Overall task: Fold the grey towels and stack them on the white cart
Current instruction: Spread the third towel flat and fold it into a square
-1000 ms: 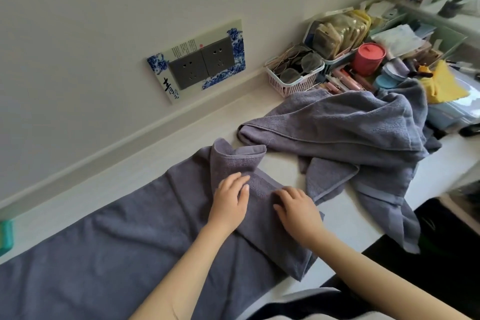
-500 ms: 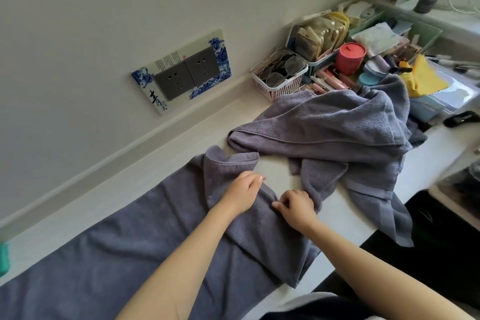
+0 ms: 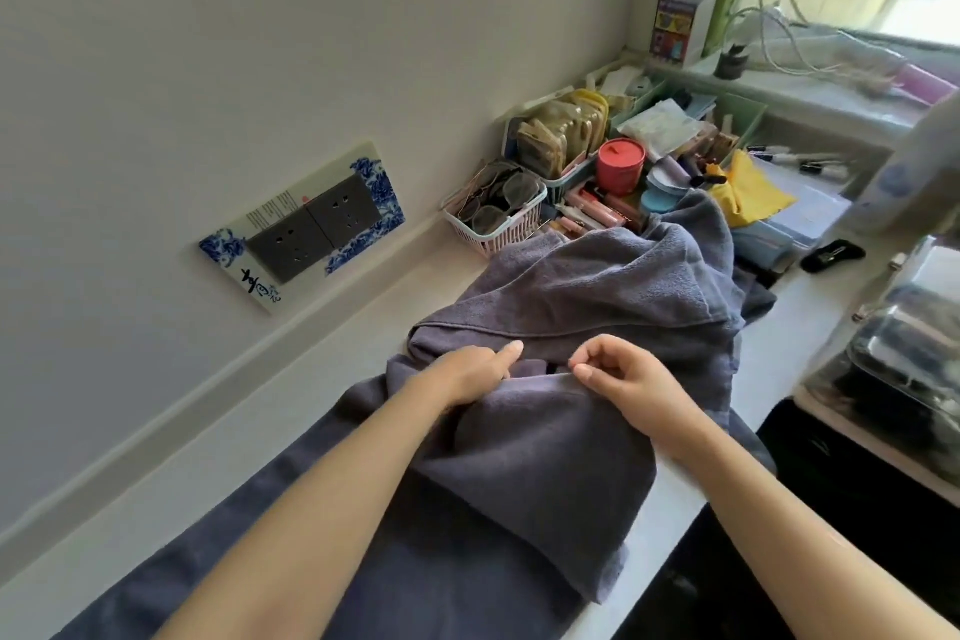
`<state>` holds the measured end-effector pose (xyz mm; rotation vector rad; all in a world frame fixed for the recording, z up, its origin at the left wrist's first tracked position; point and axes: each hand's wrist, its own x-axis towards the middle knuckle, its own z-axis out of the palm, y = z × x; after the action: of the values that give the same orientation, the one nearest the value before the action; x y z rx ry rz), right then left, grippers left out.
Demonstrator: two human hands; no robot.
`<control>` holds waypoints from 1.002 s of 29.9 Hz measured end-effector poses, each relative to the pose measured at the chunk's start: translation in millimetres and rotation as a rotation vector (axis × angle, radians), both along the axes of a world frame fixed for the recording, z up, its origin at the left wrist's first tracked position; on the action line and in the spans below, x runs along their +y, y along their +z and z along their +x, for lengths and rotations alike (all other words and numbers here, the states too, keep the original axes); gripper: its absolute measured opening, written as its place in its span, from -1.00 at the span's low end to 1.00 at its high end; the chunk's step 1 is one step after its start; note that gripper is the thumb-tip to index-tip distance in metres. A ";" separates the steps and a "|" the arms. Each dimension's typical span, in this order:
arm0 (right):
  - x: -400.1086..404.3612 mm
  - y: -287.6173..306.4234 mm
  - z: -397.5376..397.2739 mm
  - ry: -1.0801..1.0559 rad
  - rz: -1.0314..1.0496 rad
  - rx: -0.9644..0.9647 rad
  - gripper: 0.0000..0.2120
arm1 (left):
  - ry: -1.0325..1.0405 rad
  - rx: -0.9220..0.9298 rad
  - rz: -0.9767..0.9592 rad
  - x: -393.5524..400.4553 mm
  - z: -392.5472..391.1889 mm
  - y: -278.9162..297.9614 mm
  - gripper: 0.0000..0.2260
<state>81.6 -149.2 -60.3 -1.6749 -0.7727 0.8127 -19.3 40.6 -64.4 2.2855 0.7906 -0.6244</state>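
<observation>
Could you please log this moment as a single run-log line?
step: folding | left hand: grips towel end | right hand: pinches same end | second towel: heaped behind, unfolded | cart: not visible

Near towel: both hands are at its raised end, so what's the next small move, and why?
Probably carry that end toward you along the towel and lay it flat. The left hand and right hand pinch its edge, lifted beside the crumpled second towel, while the rest lies spread along the counter, not yet folded.
</observation>
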 end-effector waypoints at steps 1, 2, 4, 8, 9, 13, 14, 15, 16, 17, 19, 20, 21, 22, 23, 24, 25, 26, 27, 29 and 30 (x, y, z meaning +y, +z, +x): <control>-3.1 11.0 11.5 -0.045 0.035 0.020 -0.89 | 0.003 0.005 0.022 6.8 7.0 5.6 -0.38; -6.9 22.8 22.9 -0.089 0.065 0.031 -0.89 | 0.005 -0.004 0.040 10.9 16.3 14.3 -0.37; -13.7 46.6 45.6 -0.151 0.096 -0.005 -0.87 | 0.026 -0.086 0.066 15.6 41.7 37.3 -0.37; -19.2 83.4 83.8 -0.317 0.077 -0.242 -0.90 | 0.091 -0.461 0.215 21.1 97.3 97.5 -0.35; -18.9 86.4 88.3 -0.359 0.054 -0.290 -0.93 | 0.117 -0.546 0.229 22.4 105.0 104.9 -0.36; -20.7 105.1 106.3 -0.435 0.012 -0.311 -0.91 | 0.136 -0.747 0.300 7.4 142.1 128.3 -0.39; -19.4 105.0 104.3 -0.424 -0.012 -0.301 -0.90 | 0.179 -0.774 0.286 3.5 142.3 126.3 -0.40; -19.0 105.3 102.4 -0.414 -0.034 -0.294 -0.89 | 0.243 -0.806 0.259 1.1 141.5 124.8 -0.42; -19.0 104.3 98.3 -0.392 -0.054 -0.284 -0.88 | 0.307 -0.832 0.224 0.6 136.9 121.4 -0.46; -18.8 103.3 93.9 -0.364 -0.070 -0.263 -0.87 | 0.385 -0.850 0.174 0.5 130.0 118.3 -0.51; -17.5 102.0 81.8 -0.262 -0.102 -0.191 -0.86 | 0.559 -0.904 0.042 0.8 112.9 112.4 -0.66; -13.4 101.6 70.8 -0.198 -0.105 -0.132 -0.84 | 0.658 -0.936 -0.053 3.5 97.9 109.4 -0.76; -13.7 102.2 64.9 -0.160 -0.101 -0.079 -0.82 | 0.733 -0.959 -0.165 1.8 90.8 107.1 -0.86; -10.1 102.2 53.0 -0.106 -0.085 -0.027 -0.81 | 0.792 -0.965 -0.228 2.3 76.5 103.3 -0.94; -3.7 102.5 38.2 -0.053 -0.077 -0.015 -0.81 | 0.854 -0.985 -0.287 3.5 57.7 101.0 -0.95; 4.7 105.7 18.8 -0.010 -0.051 0.003 -0.80 | 0.898 -1.010 -0.317 7.8 37.4 99.5 -0.91; 14.2 105.4 -0.6 0.038 -0.041 0.000 -0.79 | 0.961 -1.041 -0.370 12.3 12.9 101.5 -0.87; 21.6 108.5 -21.5 0.083 -0.025 0.019 -0.78 | 1.008 -1.084 -0.401 18.0 -10.6 100.7 -0.82; 22.9 107.1 -27.2 0.095 -0.015 0.031 -0.77 | 1.042 -1.085 -0.477 16.8 -15.1 101.2 -0.77; 42.1 108.2 -74.0 0.169 -0.006 0.061 -0.75 | 1.121 -1.128 -0.483 27.9 -73.2 105.2 -0.77; 46.2 110.6 -95.7 0.191 -0.004 0.076 -0.75 | 1.155 -1.145 -0.456 31.1 -98.2 107.8 -0.79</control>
<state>-14.1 -102.9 50.3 -1.5802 -0.8879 1.0051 -117.6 71.7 43.4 1.0848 0.9842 0.8684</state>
